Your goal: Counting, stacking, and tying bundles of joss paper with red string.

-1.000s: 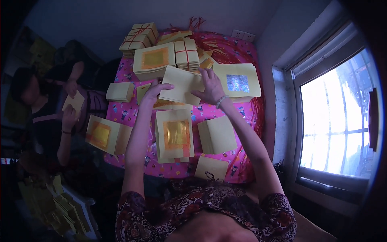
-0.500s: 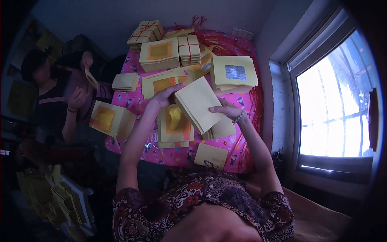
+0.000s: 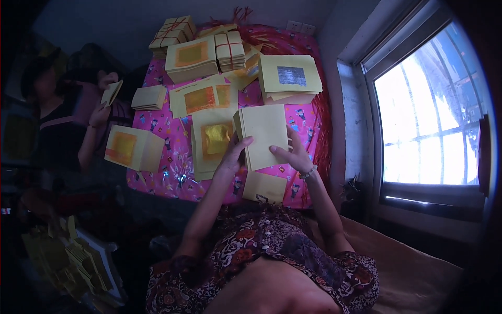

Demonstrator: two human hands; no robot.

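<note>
Head view. Person holds a thick stack of plain yellow paper sheets (image 3: 264, 135) lifted off the pink patterned cloth (image 3: 172, 172), between both hands. Left hand (image 3: 234, 156) grips the stack's lower left edge, thumb on top, other fingers hidden beneath. Right hand (image 3: 295, 156) supports the lower right corner, thumb pressed flat on the top sheet, fingers curled under. The stack hangs tilted, just above the gold-foil sheet pile (image 3: 212, 142) and near a small yellow bundle (image 3: 265, 187) at the cloth's near edge.

Risks, judged:
- Grip is at one end only; loose sheets could fan out or slide off the far end.
- Dropped sheets would mix with the gold-foil sheet pile.
- Silver-foil pile (image 3: 290, 77) overhangs its own base; a nudge may topple it.
- Another person's hand (image 3: 107, 83) works at left with a folded sheet, well apart.
</note>
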